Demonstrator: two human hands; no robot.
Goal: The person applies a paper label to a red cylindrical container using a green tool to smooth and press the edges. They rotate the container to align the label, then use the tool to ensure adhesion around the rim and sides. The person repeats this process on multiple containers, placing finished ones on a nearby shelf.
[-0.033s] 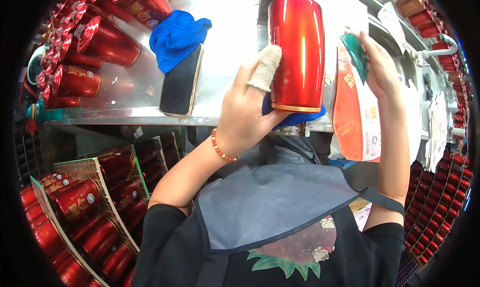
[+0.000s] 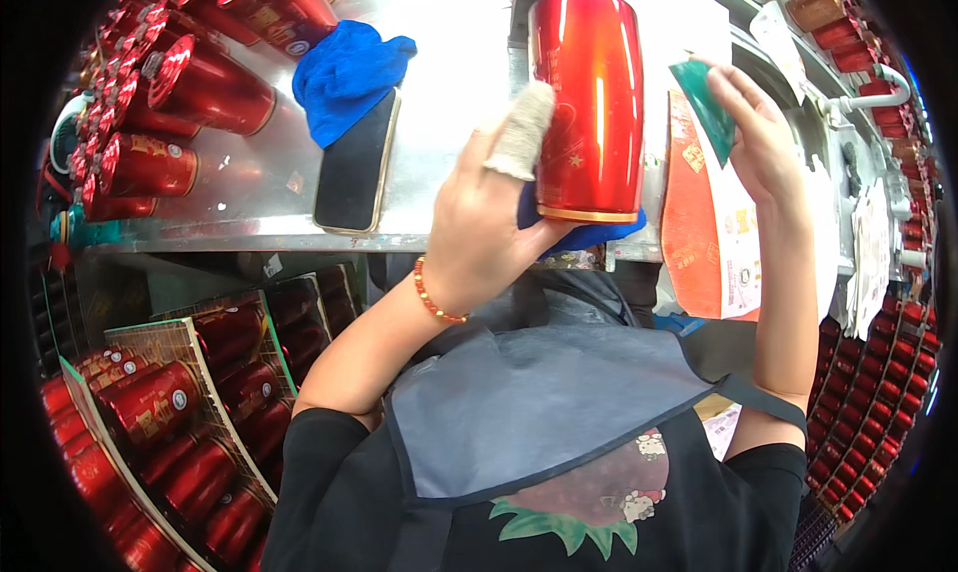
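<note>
A glossy red bottle [image 2: 589,113] with a gold band at its base and a dark neck lies over the bench, base toward me. My left hand [image 2: 479,213] is closed on its left side. A beige cloth finger cover [image 2: 524,133] is on one finger, and a beaded bracelet [image 2: 436,292] circles the wrist. Beneath the bottle's base shows a blue cloth [image 2: 609,233]. My right hand [image 2: 763,138], to the right of the bottle and apart from it, grips a flat green scraper [image 2: 705,111] between thumb and fingers.
A black phone [image 2: 351,168] and a crumpled blue cloth [image 2: 349,73] rest on the metal bench [image 2: 249,208]. Several red bottles [image 2: 215,85] stand at the left. Divided crates [image 2: 200,372] hold more below. Red and white printed sheets [image 2: 699,233] hang over the bench edge at right.
The bottle has turned slightly, its star mark shifting right on the surface. My left hand has moved a little left with it. The right hand still holds the scraper.
</note>
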